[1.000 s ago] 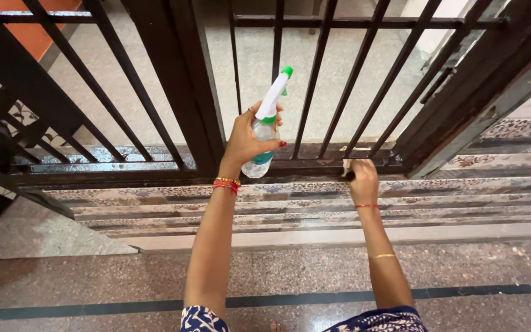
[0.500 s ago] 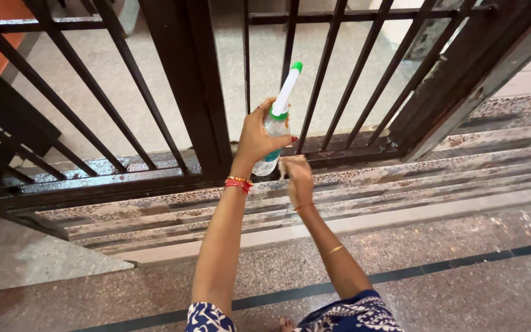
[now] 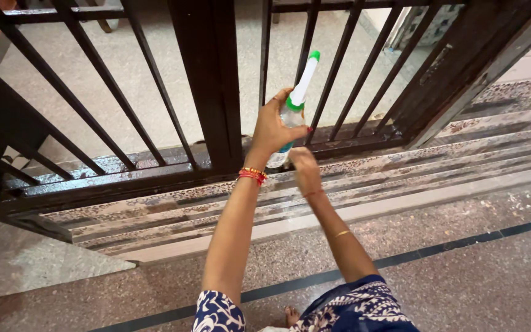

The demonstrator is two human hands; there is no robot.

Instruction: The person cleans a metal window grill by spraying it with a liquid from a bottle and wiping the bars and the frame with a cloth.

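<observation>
Since a second ago, the right hand [image 3: 305, 167] has been sliding leftward along the wet bottom rail of the dark metal barred gate [image 3: 207, 92] and is now sitting just below the left hand [image 3: 275, 130], its fingers curling shut, though what they are pinching cannot be told. The left hand is wrapping tightly around a clear plastic spray bottle with a white-and-green trigger nozzle [image 3: 296, 104], holding it tilted against the bars above the patterned stone threshold [image 3: 401, 178]. A blue band is circling the bottle's lower body.

Glossy plastic spray bottle [image 3: 292, 117], dark painted metal gate [image 3: 207, 80], polished speckled stone floor [image 3: 462, 270]
</observation>
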